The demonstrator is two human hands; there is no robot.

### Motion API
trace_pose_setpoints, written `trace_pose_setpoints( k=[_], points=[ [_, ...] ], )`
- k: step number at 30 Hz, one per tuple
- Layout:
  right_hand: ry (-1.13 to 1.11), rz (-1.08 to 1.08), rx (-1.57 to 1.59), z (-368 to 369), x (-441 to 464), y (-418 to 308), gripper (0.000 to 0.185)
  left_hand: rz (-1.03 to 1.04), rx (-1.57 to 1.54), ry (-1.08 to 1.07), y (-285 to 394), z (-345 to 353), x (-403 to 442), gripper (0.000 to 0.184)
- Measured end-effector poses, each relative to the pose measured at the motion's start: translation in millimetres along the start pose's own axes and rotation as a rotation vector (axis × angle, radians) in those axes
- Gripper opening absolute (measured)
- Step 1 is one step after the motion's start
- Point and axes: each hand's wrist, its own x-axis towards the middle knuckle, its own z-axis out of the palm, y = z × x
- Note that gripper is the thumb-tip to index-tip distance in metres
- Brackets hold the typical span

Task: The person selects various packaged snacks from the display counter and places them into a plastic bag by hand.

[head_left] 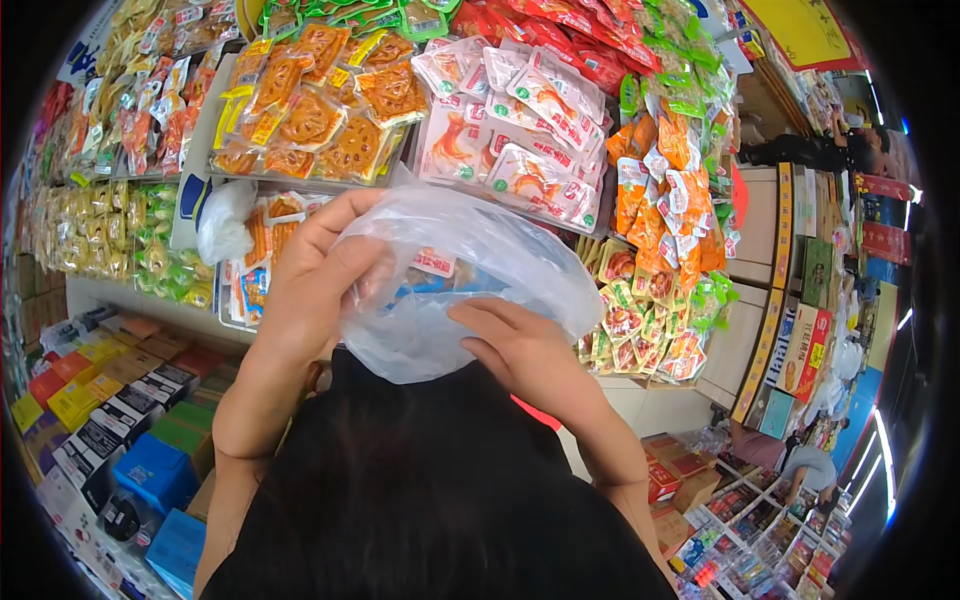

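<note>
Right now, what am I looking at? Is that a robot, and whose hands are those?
There's no robot here, just a person using bare hands. The single picture comes from a camera worn on their head, looking forward and down, so you also see their black top.

The left hand grips a thin, see-through plastic bag, and the right hand touches it. Colours show through, but I can't tell whether anything is inside.

Beyond lie piles of pink-and-white packets and brown snacks in clear wrappers. Colourful boxes sit lower left.
</note>
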Motion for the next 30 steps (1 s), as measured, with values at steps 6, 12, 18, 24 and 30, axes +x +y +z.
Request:
trace_pose_setpoints(
  k=[6,12,18,24,30],
  points=[
    [0.082,-0.035,0.050,-12,-20,1,0.026,0.070,0.040,0.040,-2,-7,-5,0.032],
    [0.127,0.012,0.125,-14,-33,-4,0.025,0.095,0.151,-0.008,7,-13,-14,0.036],
    [0.210,0.000,0.107,-8,-37,-13,0.028,0.155,0.234,0.028,13,-22,-20,0.043],
    [0.258,-0.064,0.006,0,-32,-22,0.027,0.184,0.191,0.049,21,-22,-23,0.033],
    [0.262,-0.097,0.018,7,-31,-20,0.027,0.193,0.215,0.037,20,-23,-25,0.032]
  ],
)
